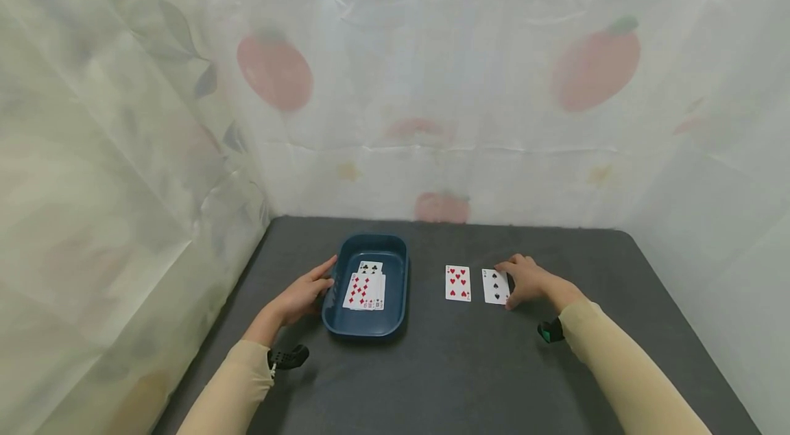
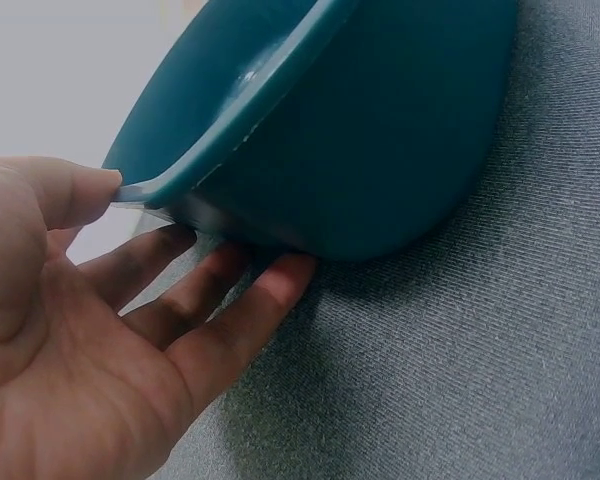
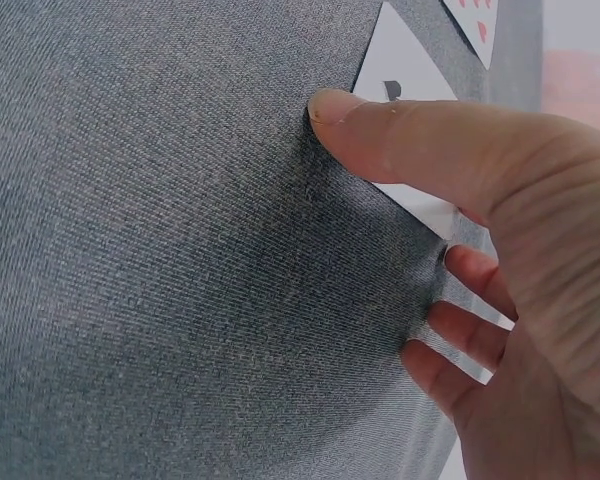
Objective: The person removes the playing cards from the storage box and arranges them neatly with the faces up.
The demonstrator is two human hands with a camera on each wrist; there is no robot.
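At the left, my left hand holds the side of a dark blue tray. In the left wrist view its thumb is on the rim and the other fingers reach the outer wall below. Inside the tray lies a small face-up pile with a diamond card on top and a club card poking out behind. To the right, my right hand grips a spade card at its right side, thumb at the near edge and index finger at the far edge.
A face-up heart card lies on the dark grey table, between the tray and the spade card. Pale fruit-printed curtains hang behind the table and along both sides.
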